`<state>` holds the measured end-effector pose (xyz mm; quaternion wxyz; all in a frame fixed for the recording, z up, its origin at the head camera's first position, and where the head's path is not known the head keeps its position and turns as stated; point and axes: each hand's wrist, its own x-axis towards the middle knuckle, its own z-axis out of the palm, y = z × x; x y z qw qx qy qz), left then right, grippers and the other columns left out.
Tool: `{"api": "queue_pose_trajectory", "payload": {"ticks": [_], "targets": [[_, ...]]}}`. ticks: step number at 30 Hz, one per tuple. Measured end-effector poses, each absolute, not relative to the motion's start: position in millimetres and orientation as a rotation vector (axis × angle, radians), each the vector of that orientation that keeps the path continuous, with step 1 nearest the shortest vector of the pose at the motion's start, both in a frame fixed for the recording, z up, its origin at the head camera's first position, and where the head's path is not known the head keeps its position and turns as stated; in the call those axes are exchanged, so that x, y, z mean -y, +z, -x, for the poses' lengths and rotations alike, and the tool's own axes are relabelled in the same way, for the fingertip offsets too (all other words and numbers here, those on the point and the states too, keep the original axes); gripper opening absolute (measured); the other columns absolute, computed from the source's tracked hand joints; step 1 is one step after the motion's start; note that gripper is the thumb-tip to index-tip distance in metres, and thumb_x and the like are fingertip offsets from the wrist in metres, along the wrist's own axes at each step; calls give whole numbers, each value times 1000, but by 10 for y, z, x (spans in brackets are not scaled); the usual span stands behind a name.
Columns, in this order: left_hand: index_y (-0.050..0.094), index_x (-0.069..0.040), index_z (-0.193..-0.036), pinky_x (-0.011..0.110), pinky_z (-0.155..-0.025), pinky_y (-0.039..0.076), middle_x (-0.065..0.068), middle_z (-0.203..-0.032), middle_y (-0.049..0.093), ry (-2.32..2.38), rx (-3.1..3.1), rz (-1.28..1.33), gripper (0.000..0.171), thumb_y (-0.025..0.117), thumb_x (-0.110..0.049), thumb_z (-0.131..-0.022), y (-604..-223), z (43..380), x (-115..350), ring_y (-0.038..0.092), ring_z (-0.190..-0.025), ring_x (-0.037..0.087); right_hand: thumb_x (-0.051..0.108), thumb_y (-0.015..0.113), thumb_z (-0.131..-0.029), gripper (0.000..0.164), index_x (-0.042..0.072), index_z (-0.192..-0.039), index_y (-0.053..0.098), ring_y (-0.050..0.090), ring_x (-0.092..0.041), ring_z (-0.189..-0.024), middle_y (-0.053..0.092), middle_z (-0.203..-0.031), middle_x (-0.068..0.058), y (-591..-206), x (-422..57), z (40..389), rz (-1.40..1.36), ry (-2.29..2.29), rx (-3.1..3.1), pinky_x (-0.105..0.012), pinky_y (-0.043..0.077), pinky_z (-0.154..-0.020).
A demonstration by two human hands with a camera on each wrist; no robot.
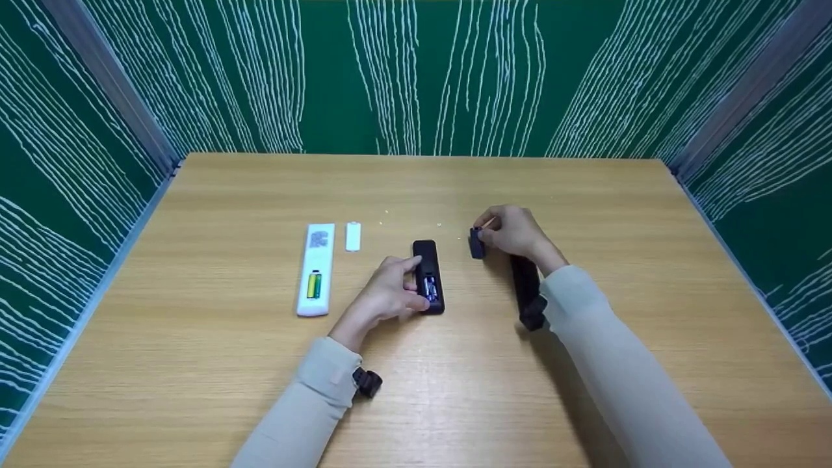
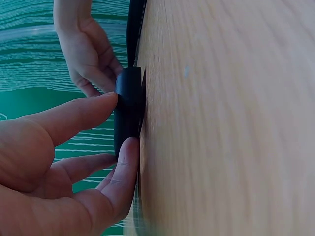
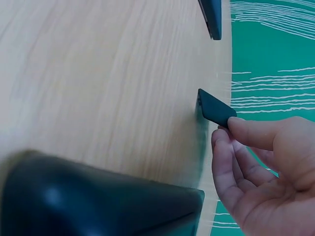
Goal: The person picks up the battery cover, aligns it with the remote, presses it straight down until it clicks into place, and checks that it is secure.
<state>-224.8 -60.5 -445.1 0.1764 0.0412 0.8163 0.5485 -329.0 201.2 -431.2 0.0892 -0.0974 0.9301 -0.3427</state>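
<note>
A black remote control (image 1: 427,250) lies back up on the table, two batteries (image 1: 430,288) showing in its uncovered compartment. My left hand (image 1: 389,289) grips it from the left side. In the left wrist view, the thumb and fingers of that hand bear on the edge of the remote (image 2: 129,98). To the right, my right hand (image 1: 513,231) pinches a small black battery cover (image 1: 476,244) by one end. The right wrist view shows this cover (image 3: 215,109) tilted between thumb and fingertips, close over the table.
A white remote control (image 1: 318,260) with two green-yellow batteries (image 1: 314,285) exposed lies at the left, its white cover (image 1: 353,236) beside it. Another black remote (image 1: 524,279) lies partly hidden under my right forearm. Green panels (image 1: 338,78) with white lines border the wooden table (image 1: 227,364).
</note>
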Motion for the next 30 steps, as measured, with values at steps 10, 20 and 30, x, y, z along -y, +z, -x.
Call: {"api": "queue_pose_trajectory", "payload": {"ticks": [10,20,30], "targets": [[38,-3,-163,29,-95,58,19,-149,42,1534,-2321,-117,99,81,17,-76,-4457,2261,600,61,-114,26,10,64,-104,20,3,-121,72,67,-23,-89,74,-106,-16,-4273,-2020,3261,265,-1075,-2725,-30,53,-72],[38,-3,-163,29,-96,58,19,-149,43,1530,-2325,-118,100,82,17,-76,-4455,2261,613,60,-113,25,10,65,-103,22,6,-123,72,68,-25,-93,74,-105,-14,-4241,-1986,3203,258,-1142,-2700,-33,55,-77],[38,-3,-163,26,-90,59,19,-148,42,1545,-2312,-126,99,81,18,-76,-4450,2260,612,60,-111,24,8,66,-102,21,5,-122,72,71,-28,-93,74,-103,-14,-4137,-1895,3090,284,-1245,-2687,-27,58,-75]]}}
